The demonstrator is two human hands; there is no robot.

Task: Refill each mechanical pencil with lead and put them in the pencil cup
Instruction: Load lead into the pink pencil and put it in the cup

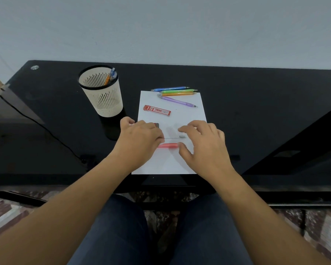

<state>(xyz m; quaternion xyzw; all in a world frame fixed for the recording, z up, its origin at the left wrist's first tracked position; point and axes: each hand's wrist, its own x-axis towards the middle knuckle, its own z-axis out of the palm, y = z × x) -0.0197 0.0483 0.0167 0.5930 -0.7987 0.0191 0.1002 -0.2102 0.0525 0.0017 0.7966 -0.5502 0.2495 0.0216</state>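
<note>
My left hand point(139, 136) rests on the white paper point(172, 165), its curled fingers over a lead case point(156, 124) whose dark end sticks out. A thin lead point(173, 138) lies on the paper, running from my left thumb toward my right hand point(203, 144). Just nearer lies a red mechanical pencil point(168, 145), its left end hidden under my left hand. My right hand hovers with spread fingers, thumb by the pencil's right end. A small grey cap point(182, 136) lies beside the lead. The pencil cup point(103, 98) at the back left holds two pencils.
Several pencils lie at the paper's far edge: blue point(170, 89), green point(178, 91), orange point(180, 94) and purple point(177, 101). A second red lead case point(157, 110) lies mid-paper. The black glass desk point(256, 111) meets a wall, and a cable point(36, 121) crosses its left.
</note>
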